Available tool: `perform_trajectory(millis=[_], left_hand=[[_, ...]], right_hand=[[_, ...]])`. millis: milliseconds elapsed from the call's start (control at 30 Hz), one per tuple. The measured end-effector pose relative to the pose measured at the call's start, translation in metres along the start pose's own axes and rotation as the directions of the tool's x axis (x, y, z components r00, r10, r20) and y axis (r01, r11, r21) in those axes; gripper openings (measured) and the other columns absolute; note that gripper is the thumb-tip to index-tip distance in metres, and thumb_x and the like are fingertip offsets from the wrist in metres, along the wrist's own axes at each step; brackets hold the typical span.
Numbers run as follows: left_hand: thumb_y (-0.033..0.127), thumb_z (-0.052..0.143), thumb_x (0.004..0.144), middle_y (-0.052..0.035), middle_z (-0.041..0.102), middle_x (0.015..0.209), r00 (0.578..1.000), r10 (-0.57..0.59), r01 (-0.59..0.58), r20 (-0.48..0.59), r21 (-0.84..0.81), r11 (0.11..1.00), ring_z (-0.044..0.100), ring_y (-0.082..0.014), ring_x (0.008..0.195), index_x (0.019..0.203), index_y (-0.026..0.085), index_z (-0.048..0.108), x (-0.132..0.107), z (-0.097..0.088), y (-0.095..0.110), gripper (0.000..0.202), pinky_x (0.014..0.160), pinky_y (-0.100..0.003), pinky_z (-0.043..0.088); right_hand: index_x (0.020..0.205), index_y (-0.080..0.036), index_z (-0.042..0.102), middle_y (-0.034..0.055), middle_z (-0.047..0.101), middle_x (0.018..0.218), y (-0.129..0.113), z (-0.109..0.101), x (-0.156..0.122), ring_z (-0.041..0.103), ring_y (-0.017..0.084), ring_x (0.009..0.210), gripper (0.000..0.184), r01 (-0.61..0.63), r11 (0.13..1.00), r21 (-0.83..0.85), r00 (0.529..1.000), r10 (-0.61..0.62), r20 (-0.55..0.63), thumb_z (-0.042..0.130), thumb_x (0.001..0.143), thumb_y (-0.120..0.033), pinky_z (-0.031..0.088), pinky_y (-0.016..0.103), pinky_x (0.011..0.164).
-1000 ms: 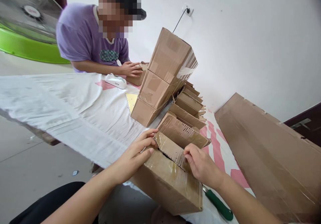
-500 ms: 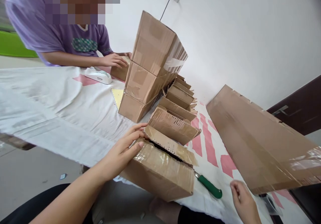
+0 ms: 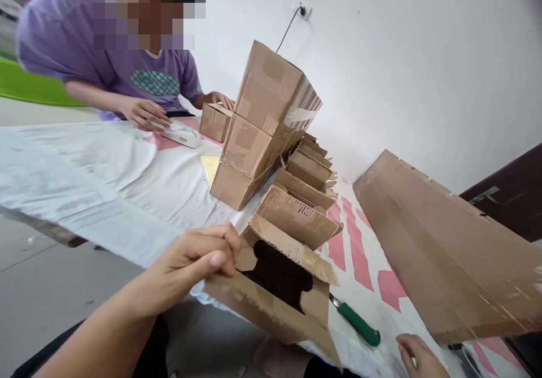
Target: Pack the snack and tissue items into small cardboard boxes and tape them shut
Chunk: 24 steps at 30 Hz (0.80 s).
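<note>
At the near table edge, a cardboard box has its top folded apart, showing a dark inside. One flap stands up on the far side and another hangs toward me. My left hand is closed over the box's left edge, with its fingertips partly hidden there. Right of the box lies a green-handled knife, its blade end close to the cardboard. My right hand hovers at the lower right, fingers loosely curled, apart from the knife and with nothing visible in them.
Beyond the open box runs a row of open boxes, beside stacked closed boxes. A large carton stands at right. Across the table, a person in purple touches a small box and reaches to a white tape dispenser.
The near box's top has come open, its near flap swinging toward me. My left hand's fingers have curled. The other person's hand has moved left onto the tape dispenser.
</note>
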<state>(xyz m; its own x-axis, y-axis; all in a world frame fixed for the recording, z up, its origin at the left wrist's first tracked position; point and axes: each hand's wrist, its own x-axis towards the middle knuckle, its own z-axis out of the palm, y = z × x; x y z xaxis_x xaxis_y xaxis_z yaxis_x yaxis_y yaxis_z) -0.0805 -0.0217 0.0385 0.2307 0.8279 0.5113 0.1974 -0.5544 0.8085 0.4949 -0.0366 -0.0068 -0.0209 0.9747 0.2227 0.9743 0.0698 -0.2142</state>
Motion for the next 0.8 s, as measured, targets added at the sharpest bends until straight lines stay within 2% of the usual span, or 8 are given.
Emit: perform_trajectory(millis=[100,200,233,300,367,467,633,800], left_hand=[[0.049,0.052,0.090,-0.0046,0.063,0.084,0.994,-0.036,0.030,0.101,0.058,0.998,0.060,-0.0175,0.077,0.057,0.020,0.059,-0.002,-0.002,0.004,0.045,0.072,-0.030,0.053],[0.041,0.069,0.080,-0.0057,0.059,0.119,0.995,-0.070,0.054,0.065,0.221,0.974,0.057,-0.0241,0.110,0.085,0.023,0.067,0.000,0.005,-0.002,0.019,0.094,-0.036,0.051],[0.042,0.073,0.076,-0.0066,0.053,0.131,0.996,-0.072,0.056,0.054,0.252,0.966,0.052,-0.0271,0.120,0.099,0.025,0.066,0.000,0.007,-0.006,0.029,0.100,-0.040,0.047],[0.048,0.079,0.069,-0.0088,0.038,0.148,0.995,-0.080,0.063,0.053,0.269,0.961,0.042,-0.0328,0.133,0.121,0.028,0.059,0.001,0.010,-0.015,0.059,0.109,-0.045,0.041],[0.053,0.082,0.062,-0.0117,0.025,0.157,0.992,-0.096,0.074,0.079,0.245,0.967,0.035,-0.0365,0.139,0.135,0.028,0.048,0.002,0.012,-0.025,0.084,0.112,-0.049,0.036],[0.054,0.084,0.058,-0.0152,0.013,0.161,0.986,-0.095,0.071,0.140,0.172,0.983,0.025,-0.0371,0.145,0.146,0.027,0.032,0.001,0.012,-0.035,0.105,0.116,-0.052,0.028],[0.054,0.085,0.058,-0.0157,0.003,0.162,0.975,-0.086,0.066,0.207,0.099,0.993,0.011,-0.0357,0.148,0.147,0.027,0.031,0.000,0.009,-0.041,0.107,0.117,-0.054,0.021],[0.059,0.085,0.053,-0.0159,0.000,0.163,0.959,-0.111,0.108,0.262,0.027,0.994,0.007,-0.0363,0.148,0.151,0.028,0.019,-0.001,0.006,-0.053,0.122,0.118,-0.056,0.014]], right_hand=[[0.066,-0.026,0.061,0.0045,0.067,0.071,-0.040,-0.011,0.024,0.066,0.024,0.067,0.033,0.050,0.999,0.020,0.987,-0.046,-0.153,0.051,0.081,-0.053,0.055,0.034,0.058],[0.069,-0.024,0.057,0.0031,0.064,0.069,-0.109,-0.025,0.041,0.064,0.020,0.066,0.034,0.175,0.968,0.177,0.978,-0.150,-0.145,0.048,0.089,-0.049,0.054,0.028,0.059],[0.077,-0.023,0.059,0.0044,0.066,0.076,-0.137,-0.030,0.043,0.066,0.020,0.074,0.029,0.272,0.928,0.255,0.960,-0.245,-0.133,0.046,0.092,-0.044,0.055,0.028,0.064],[0.092,-0.024,0.058,0.0062,0.067,0.088,-0.194,-0.038,0.043,0.065,0.020,0.088,0.019,0.461,0.809,0.365,0.886,-0.439,-0.146,0.042,0.096,-0.034,0.055,0.030,0.076],[0.105,-0.025,0.056,0.0077,0.066,0.099,-0.246,-0.041,0.041,0.064,0.020,0.097,0.016,0.656,0.623,0.427,0.708,-0.703,-0.063,0.044,0.096,-0.028,0.055,0.032,0.082],[0.121,-0.022,0.052,0.0100,0.063,0.118,-0.304,-0.034,0.048,0.059,0.019,0.113,0.029,0.709,0.574,0.409,0.576,-0.807,0.134,0.046,0.093,-0.019,0.051,0.034,0.096],[0.113,-0.021,0.060,0.0079,0.068,0.113,-0.342,-0.005,0.084,0.066,0.020,0.103,0.029,0.655,0.706,0.271,0.534,-0.685,0.495,0.051,0.087,-0.014,0.053,0.033,0.089],[0.092,-0.025,0.067,0.0023,0.075,0.086,-0.336,0.032,0.099,0.069,0.019,0.073,0.023,0.705,0.657,0.269,0.445,-0.704,0.554,0.074,0.070,-0.022,0.052,0.025,0.061]])
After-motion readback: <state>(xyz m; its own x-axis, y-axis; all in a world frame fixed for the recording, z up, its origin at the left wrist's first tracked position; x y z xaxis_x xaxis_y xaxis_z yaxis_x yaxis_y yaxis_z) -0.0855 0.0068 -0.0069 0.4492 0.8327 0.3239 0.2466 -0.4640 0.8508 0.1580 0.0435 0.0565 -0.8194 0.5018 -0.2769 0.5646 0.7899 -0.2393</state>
